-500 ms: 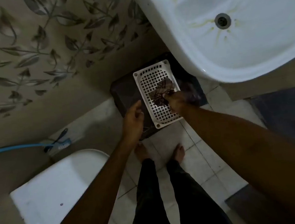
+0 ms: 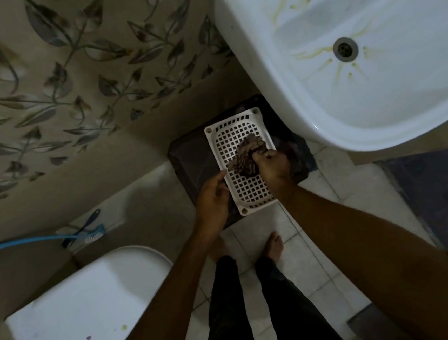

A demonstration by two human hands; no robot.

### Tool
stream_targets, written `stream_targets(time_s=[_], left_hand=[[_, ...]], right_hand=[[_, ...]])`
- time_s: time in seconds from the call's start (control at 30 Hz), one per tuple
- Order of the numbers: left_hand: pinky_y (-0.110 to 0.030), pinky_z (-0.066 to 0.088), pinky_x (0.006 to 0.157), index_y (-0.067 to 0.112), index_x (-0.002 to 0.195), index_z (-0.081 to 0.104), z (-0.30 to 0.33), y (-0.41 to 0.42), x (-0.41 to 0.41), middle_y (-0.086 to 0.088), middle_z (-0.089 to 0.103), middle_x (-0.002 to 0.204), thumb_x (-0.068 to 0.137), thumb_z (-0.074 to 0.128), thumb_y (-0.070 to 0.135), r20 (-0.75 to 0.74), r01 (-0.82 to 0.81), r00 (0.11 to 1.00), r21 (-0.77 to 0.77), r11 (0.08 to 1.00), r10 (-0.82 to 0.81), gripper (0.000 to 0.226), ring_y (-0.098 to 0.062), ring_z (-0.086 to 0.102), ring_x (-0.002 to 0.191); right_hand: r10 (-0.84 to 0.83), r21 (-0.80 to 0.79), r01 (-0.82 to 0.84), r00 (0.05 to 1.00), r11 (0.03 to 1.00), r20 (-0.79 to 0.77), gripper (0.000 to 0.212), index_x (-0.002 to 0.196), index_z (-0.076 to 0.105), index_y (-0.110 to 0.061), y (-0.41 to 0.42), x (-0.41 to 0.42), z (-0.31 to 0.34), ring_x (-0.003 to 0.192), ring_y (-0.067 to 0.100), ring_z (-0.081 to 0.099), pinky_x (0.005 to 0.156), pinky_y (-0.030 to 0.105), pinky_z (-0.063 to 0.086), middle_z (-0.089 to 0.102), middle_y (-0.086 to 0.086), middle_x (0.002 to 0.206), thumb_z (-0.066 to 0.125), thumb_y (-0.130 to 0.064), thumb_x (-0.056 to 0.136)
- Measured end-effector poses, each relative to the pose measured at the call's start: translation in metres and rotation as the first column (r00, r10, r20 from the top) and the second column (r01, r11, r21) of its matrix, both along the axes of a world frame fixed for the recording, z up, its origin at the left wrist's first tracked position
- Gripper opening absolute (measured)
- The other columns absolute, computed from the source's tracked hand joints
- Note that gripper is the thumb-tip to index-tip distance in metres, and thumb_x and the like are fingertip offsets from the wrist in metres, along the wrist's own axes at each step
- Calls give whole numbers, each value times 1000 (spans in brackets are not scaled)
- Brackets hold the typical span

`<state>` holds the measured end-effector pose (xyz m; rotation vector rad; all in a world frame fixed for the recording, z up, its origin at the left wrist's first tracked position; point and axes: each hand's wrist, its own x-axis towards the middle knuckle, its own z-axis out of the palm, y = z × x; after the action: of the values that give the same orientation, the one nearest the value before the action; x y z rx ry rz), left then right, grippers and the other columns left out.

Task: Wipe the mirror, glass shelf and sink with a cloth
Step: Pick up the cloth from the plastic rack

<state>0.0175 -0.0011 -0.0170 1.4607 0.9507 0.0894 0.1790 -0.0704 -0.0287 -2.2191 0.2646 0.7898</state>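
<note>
Down low, under the front edge of the sink (image 2: 276, 65), gripping a crumpled brownish cloth (image 2: 247, 155) with the right hand (image 2: 273, 169), fingers curled tight round its right end. Holding the cloth over the white perforated tray (image 2: 242, 192), the bundle lying against or just above the grid; cannot tell which. Resting that tray on top of a dark box-like stand (image 2: 192, 161) on the tiled floor (image 2: 301, 266), close to the wall.

Reaching in with the left hand (image 2: 211, 198), fingers straight and relaxed, holding nothing, fingertips just beside the tray's left rim and near the loose left tip of the cloth; contact with the rim not clear.

Showing yellowish streaks inside the sink basin around the metal drain (image 2: 345, 49), the basin lying well above and to the right of the cloth.

Standing barefoot on the floor in dark trousers (image 2: 246, 311), both feet just behind the stand. Showing a white toilet lid (image 2: 88, 303) at lower left, with a blue hose (image 2: 20, 243) and a blue-handled brush (image 2: 87, 230) against the leaf-patterned wall (image 2: 72, 61) beyond it. Showing a dark mat (image 2: 436, 192) on the floor at right, below the sink.
</note>
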Motion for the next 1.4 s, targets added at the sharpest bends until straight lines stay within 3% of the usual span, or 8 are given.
stream_targets(time_s=[0.1, 0.33, 0.43, 0.57, 0.77, 1.03, 1.27, 1.4], left_hand=[[-45, 45, 111, 26, 135, 57, 13, 4, 15, -2, 54, 142, 96, 50, 10, -10, 29, 1000, 22, 999, -28, 43, -15, 55, 127], [-46, 45, 111, 33, 151, 36, 74, 15, 56, 5, 45, 153, 99, 54, 44, 25, 83, 997, -232, 969, -79, 56, -15, 48, 137], [-48, 55, 97, 39, 144, 44, 122, 15, 59, 11, 57, 140, 96, 51, 54, 87, 114, 992, -384, 916, -87, 51, -13, 58, 124], [-42, 60, 87, 27, 129, 61, 183, 14, 64, 2, 71, 123, 89, 62, 49, 208, 154, 974, -328, 932, -88, 46, -17, 69, 111], [-37, 61, 77, 11, 99, 67, 268, 5, 80, -12, 74, 98, 80, 74, 34, 364, 152, 926, -121, 981, -99, 31, -24, 72, 91], [-61, 58, 84, 13, 103, 66, 349, -11, 103, -12, 74, 105, 84, 75, 26, 477, 167, 875, -146, 975, -79, 25, -34, 73, 98], [-50, 55, 96, 22, 128, 64, 409, -23, 146, -7, 72, 121, 103, 49, 22, 543, 200, 837, -186, 962, -69, 29, -27, 67, 115], [-40, 59, 91, 35, 134, 58, 437, -28, 175, 5, 70, 125, 104, 47, 14, 581, 183, 808, -95, 978, -95, 38, -17, 69, 113]], right_hand=[[-73, 143, 71, 997, 987, 9, 34, 58, 55, -22, -8, -11, 28, 72, 13, 57, 56, 11, 42, 59, -6, 66, 66, -12, 88], [-79, 463, 47, 996, 885, 50, 20, 72, 51, -12, -23, -18, 124, 60, 6, 44, 56, 21, 39, 47, 3, 66, 56, -3, 89], [-99, 601, 40, 993, 798, 66, 26, 68, 51, -15, -28, -14, 168, 65, 12, 45, 62, 27, 39, 49, 1, 65, 56, -5, 91], [-153, 758, 125, 988, 641, -34, 17, 73, 58, -15, -36, -6, 230, 72, 18, 57, 67, 35, 47, 60, 3, 71, 62, -18, 89], [-201, 744, 80, 977, 664, 75, 26, 103, 65, -5, -52, 4, 292, 97, 38, 71, 88, 54, 57, 72, 23, 101, 68, -30, 93], [-161, 608, -58, 941, 792, 299, 41, 117, 70, -31, -77, 20, 354, 111, 8, 66, 98, 41, 56, 72, -10, 115, 53, -59, 92], [-85, 781, -210, 944, 588, 318, 61, 140, 54, -36, -80, 44, 408, 124, 10, 61, 106, 46, 50, 64, -11, 134, 64, -62, 85], [1, 784, -317, 927, 534, 374, 69, 139, 50, -33, -82, 81, 435, 102, 15, 72, 78, 36, 61, 73, -7, 116, 81, -34, 77]])
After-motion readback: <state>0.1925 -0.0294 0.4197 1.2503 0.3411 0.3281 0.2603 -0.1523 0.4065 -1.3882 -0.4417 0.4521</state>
